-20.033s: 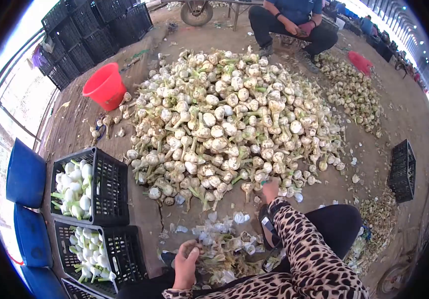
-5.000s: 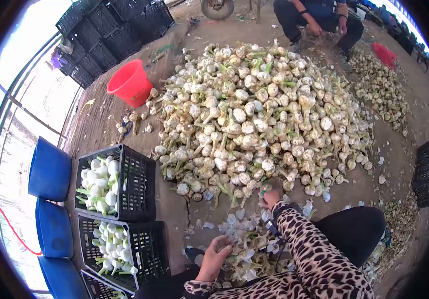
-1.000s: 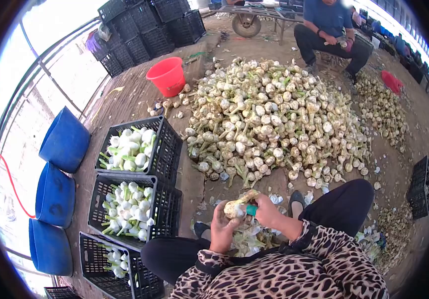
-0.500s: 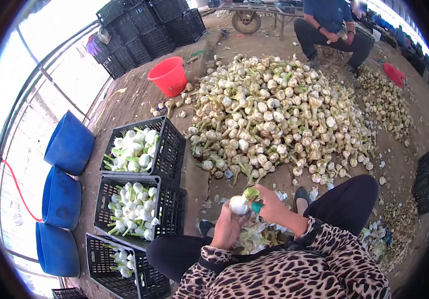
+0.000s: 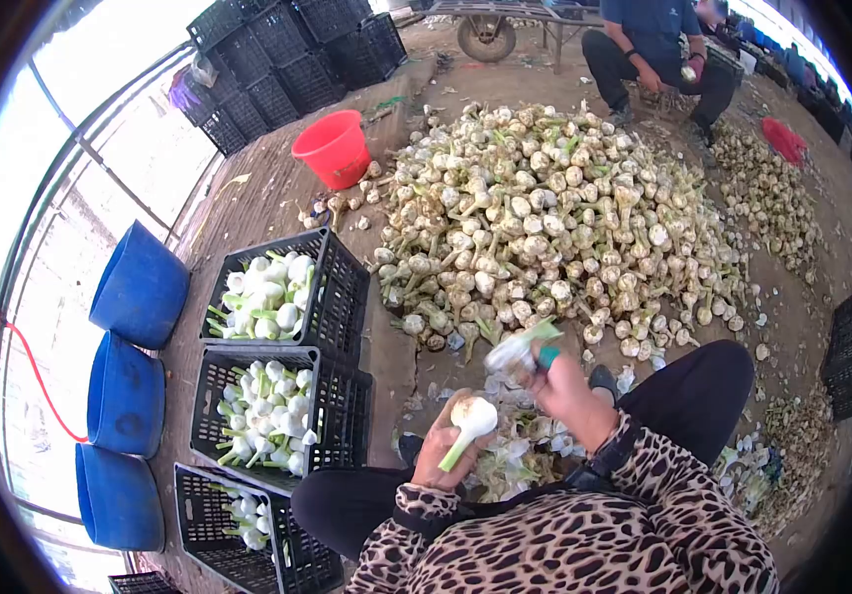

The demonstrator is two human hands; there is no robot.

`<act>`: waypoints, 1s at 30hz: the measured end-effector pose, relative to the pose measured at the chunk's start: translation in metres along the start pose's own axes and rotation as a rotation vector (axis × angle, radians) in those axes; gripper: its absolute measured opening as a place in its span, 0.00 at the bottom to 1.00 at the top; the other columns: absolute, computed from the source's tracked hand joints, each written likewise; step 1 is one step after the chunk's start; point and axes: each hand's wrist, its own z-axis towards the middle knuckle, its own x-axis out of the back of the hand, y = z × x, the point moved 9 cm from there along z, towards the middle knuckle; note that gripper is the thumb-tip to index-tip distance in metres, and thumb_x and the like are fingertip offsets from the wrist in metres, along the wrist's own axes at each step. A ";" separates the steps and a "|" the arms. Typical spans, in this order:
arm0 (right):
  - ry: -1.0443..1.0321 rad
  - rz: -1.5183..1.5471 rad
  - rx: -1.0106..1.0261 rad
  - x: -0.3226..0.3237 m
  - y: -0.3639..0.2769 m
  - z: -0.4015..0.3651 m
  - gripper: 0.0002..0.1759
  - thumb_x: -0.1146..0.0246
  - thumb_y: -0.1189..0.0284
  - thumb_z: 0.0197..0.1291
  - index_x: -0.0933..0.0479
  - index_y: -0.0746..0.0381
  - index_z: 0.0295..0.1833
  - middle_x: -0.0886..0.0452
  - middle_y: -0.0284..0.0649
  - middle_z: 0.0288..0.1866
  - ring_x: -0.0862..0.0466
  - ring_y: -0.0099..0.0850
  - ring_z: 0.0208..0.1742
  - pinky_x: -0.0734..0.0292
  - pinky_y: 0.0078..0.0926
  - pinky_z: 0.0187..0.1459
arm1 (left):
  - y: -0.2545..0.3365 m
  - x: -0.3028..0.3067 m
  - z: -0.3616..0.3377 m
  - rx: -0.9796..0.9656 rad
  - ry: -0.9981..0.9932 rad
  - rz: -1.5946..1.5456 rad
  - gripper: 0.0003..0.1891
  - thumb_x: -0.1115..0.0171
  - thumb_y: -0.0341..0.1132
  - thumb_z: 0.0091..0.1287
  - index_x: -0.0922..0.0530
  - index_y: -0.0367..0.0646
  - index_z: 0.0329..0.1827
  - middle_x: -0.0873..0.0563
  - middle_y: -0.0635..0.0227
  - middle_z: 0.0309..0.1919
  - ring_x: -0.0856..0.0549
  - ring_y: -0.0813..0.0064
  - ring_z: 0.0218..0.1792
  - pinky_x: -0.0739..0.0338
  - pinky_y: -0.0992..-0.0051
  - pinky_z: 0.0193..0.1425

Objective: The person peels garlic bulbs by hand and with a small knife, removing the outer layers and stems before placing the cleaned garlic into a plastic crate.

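Observation:
A white peeled garlic bulb [image 5: 474,416] with a short green stem rests in my left hand [image 5: 440,447], whose fingers curl around it. To its upper right, my right hand [image 5: 562,388] is closed on a blurred bunch of pale peelings [image 5: 517,352] with a green end. A green band shows on a finger of that hand. Loose peelings [image 5: 507,460] lie below, between my legs. Beyond my hands rises a large heap of unpeeled garlic [image 5: 545,228].
Black crates [image 5: 345,396] of peeled garlic stand at my left, with blue tubs [image 5: 125,391] beyond them. A red bucket [image 5: 335,150] sits behind the crates. Another person [image 5: 655,54] sits past the heap. Another black crate [image 5: 848,356] stands at far right.
My hands have moved apart. The bulb has turned stem-down in my left hand, and my right hand has moved right with peelings in it. The other person's hands have separated.

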 end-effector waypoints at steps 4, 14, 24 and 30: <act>-0.252 -1.481 0.173 -0.018 -0.013 -0.010 0.19 0.36 0.70 0.57 0.29 0.65 0.52 0.20 0.48 0.38 0.19 0.39 0.37 0.23 0.37 0.37 | -0.003 0.018 -0.003 -0.015 0.108 -0.047 0.25 0.38 0.35 0.60 0.32 0.41 0.61 0.23 0.58 0.54 0.21 0.58 0.53 0.23 0.62 0.53; -0.571 -1.402 0.992 -0.112 -0.017 -0.087 0.17 0.39 0.77 0.44 0.25 0.62 0.44 0.21 0.42 0.40 0.22 0.44 0.43 0.25 0.38 0.41 | 0.000 0.019 0.000 -0.022 0.212 0.066 0.22 0.41 0.40 0.64 0.34 0.46 0.59 0.24 0.65 0.55 0.25 0.65 0.58 0.31 0.60 0.64; -0.492 -1.668 1.132 -0.116 -0.022 -0.077 0.10 0.43 0.76 0.48 0.27 0.61 0.39 0.24 0.38 0.33 0.22 0.37 0.38 0.23 0.31 0.36 | -0.011 0.009 -0.010 0.223 0.096 0.143 0.30 0.35 0.38 0.59 0.37 0.39 0.61 0.24 0.62 0.51 0.24 0.69 0.55 0.31 0.68 0.62; -0.380 -2.238 0.444 -0.030 0.005 -0.002 0.07 0.40 0.72 0.52 0.25 0.65 0.34 0.18 0.44 0.36 0.18 0.41 0.40 0.23 0.39 0.38 | -0.002 -0.002 -0.010 0.093 0.086 0.454 0.39 0.25 0.30 0.48 0.39 0.39 0.62 0.24 0.58 0.54 0.23 0.66 0.55 0.29 0.67 0.62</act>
